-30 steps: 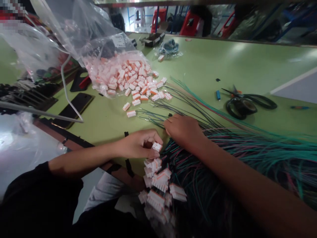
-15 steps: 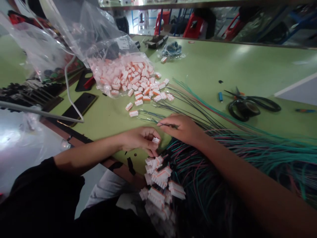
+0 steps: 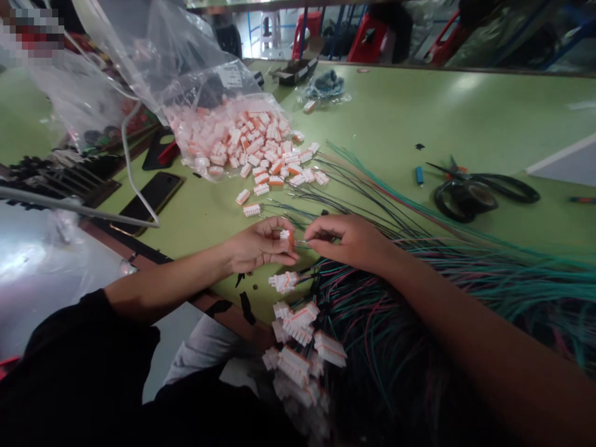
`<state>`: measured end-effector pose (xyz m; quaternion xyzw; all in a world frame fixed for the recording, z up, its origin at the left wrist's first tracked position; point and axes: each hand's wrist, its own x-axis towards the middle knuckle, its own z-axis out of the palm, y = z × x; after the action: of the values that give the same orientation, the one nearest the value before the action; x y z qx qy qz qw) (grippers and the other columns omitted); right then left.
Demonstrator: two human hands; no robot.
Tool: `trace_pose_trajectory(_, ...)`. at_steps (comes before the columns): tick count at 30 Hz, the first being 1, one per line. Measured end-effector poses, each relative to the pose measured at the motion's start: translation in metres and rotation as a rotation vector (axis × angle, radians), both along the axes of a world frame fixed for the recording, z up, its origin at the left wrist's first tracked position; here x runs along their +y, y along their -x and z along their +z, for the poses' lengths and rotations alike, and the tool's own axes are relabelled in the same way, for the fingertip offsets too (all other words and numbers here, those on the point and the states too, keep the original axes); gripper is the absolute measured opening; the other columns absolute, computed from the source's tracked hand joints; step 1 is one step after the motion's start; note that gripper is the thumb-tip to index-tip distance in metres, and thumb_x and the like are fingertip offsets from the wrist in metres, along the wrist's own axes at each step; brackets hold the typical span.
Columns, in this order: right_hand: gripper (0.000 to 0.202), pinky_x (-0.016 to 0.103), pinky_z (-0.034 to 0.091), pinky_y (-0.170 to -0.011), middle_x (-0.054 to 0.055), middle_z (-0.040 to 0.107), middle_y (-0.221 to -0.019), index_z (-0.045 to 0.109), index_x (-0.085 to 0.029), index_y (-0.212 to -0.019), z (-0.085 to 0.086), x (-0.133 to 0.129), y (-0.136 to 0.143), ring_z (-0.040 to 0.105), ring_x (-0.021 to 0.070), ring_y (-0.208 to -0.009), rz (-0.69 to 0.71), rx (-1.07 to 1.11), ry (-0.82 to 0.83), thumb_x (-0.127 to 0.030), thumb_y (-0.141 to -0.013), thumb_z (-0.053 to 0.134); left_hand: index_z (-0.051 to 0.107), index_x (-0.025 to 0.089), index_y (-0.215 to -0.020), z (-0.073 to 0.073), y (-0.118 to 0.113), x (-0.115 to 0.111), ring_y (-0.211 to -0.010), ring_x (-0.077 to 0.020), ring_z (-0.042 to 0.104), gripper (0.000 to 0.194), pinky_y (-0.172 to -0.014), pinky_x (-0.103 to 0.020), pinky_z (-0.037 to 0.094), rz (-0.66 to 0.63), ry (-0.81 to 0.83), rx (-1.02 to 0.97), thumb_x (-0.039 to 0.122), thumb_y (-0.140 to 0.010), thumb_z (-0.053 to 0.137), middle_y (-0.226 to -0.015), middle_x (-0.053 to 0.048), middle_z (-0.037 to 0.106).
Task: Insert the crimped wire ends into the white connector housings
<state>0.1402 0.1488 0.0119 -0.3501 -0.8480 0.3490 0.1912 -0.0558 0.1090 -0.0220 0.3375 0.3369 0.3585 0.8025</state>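
Between the thumb and fingers of my left hand point(image 3: 261, 244) is a white and orange connector housing point(image 3: 287, 237), its orange side turned to the right. My right hand point(image 3: 347, 239) pinches a thin wire point(image 3: 302, 241) whose tip points at the housing; whether the tip is inside it I cannot tell. Just below my hands lies a wired connector point(image 3: 284, 282), and a cluster of wired connectors point(image 3: 298, 366) hangs nearer to me. Under my right forearm spreads a bundle of green, pink and dark wires point(image 3: 465, 273). Several loose wire ends point(image 3: 279, 205) lie beyond my fingers.
A clear plastic bag point(image 3: 200, 87) spills many connector housings point(image 3: 261, 143) onto the green table point(image 3: 395, 112). Scissors point(image 3: 484, 186) with a roll of black tape and a blue piece point(image 3: 419, 176) lie right. A phone point(image 3: 149, 202) and a white metal frame point(image 3: 125, 143) are left.
My left hand has risen and turned the housing's orange side toward my right hand. The wire in my right hand has come up to it. A wired connector below is now uncovered.
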Motion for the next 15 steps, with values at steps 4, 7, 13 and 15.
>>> trace_pose_trajectory(4, 0.015, 0.023, 0.038, -0.059, 0.0, 0.062, -0.064, 0.063, -0.016, -0.069, -0.0033, -0.0016, 0.0025, 0.051, 0.0092, -0.058, -0.019, -0.041, -0.1, -0.025, -0.071, 0.051, 0.051, 0.017, -0.088, 0.0011, -0.0001, 0.0004, -0.067, -0.0109, 0.067, 0.033, -0.065, -0.021, 0.056, 0.009, -0.023, 0.002, 0.01, -0.065, 0.074, -0.069, 0.005, 0.064)
trace_pose_trajectory(7, 0.016, 0.023, 0.039, -0.06, 0.0, 0.064, -0.068, 0.063, -0.017, -0.075, -0.0039, -0.0026, 0.0022, 0.054, 0.0102, -0.062, -0.003, -0.026, -0.014, -0.027, -0.071, 0.052, 0.052, 0.017, -0.089, 0.001, 0.0, 0.0005, -0.068, -0.0114, 0.068, 0.031, -0.066, -0.022, 0.056, 0.016, -0.027, 0.001, 0.009, -0.067, 0.072, -0.069, 0.004, 0.064)
trace_pose_trajectory(13, 0.013, 0.022, 0.038, -0.058, -0.001, 0.06, -0.063, 0.06, -0.018, -0.07, -0.0024, -0.0046, 0.0024, 0.051, 0.0092, -0.058, -0.018, 0.014, -0.002, -0.027, -0.072, 0.05, 0.052, 0.016, -0.089, 0.0018, 0.0005, 0.0008, -0.069, -0.011, 0.068, 0.03, -0.068, -0.02, 0.056, 0.015, -0.028, 0.016, 0.007, -0.068, 0.071, -0.07, 0.003, 0.066)
trace_pose_trajectory(15, 0.013, 0.022, 0.037, -0.057, -0.002, 0.059, -0.061, 0.059, -0.018, -0.067, -0.0016, -0.0055, 0.0038, 0.049, 0.0087, -0.056, -0.017, -0.019, -0.045, -0.025, -0.071, 0.049, 0.052, 0.016, -0.089, 0.0022, 0.0002, 0.0006, -0.069, -0.0111, 0.068, 0.031, -0.068, -0.021, 0.056, 0.022, -0.022, 0.015, 0.007, -0.067, 0.072, -0.07, 0.003, 0.067)
